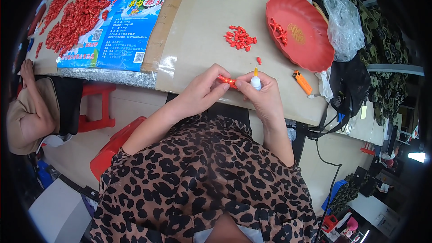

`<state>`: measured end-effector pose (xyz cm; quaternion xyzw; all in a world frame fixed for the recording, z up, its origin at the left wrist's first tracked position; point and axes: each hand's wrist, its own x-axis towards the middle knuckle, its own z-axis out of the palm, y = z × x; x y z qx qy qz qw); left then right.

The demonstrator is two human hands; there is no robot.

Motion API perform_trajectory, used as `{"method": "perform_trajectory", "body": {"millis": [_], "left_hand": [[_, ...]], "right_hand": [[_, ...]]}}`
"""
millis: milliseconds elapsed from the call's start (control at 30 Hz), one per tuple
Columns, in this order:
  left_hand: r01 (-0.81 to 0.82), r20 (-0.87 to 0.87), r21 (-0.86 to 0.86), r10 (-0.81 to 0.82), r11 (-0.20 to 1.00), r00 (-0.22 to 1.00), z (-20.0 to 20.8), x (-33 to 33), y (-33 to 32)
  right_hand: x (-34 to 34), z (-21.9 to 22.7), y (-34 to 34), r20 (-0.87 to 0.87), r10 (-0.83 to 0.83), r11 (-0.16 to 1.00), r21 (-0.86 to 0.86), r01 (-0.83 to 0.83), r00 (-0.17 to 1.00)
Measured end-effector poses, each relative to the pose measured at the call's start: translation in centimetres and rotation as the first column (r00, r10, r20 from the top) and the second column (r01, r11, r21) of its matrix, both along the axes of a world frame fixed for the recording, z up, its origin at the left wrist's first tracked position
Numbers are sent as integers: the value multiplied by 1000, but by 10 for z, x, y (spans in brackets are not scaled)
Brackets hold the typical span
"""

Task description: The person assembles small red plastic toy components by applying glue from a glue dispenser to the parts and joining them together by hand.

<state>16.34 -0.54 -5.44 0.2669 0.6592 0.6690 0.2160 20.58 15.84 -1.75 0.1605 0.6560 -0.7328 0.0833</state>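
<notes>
My left hand (201, 91) pinches one end of a small red knotted ornament (228, 81) with gold marks, just above the table's near edge. At its other end, the thumb and fingertips of my right hand (268, 101) touch the ornament. A small white dropper bottle (256, 83) with a thin amber tip pointing up is also held in my right hand. Beyond my hands lies a loose pile of small red pieces (240, 38). One single red piece (258, 60) sits apart, close to the bottle's tip.
A red scalloped tray (310, 40) holds several red ornaments (279, 32). Near it are an orange lighter (302, 83), a clear plastic bag (343, 24) and a black bag (348, 85). Heaped red ornaments (78, 22) cover blue printed cardboard (130, 27) at left, where another person's arm (38, 94) rests.
</notes>
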Motion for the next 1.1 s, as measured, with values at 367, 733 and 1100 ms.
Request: {"method": "perform_trajectory", "body": {"millis": [367, 733, 1100], "left_hand": [[7, -288, -224, -73, 975, 955, 1, 0, 1], [4, -291, -258, -82, 966, 953, 1, 0, 2], [8, -130, -183, -32, 983, 991, 9, -1, 4]], "right_hand": [[-2, -6, 6, 38, 88, 996, 11, -88, 995], [-5, -9, 7, 49, 111, 994, -8, -110, 993], [-8, -7, 8, 96, 68, 997, -54, -63, 993]]}}
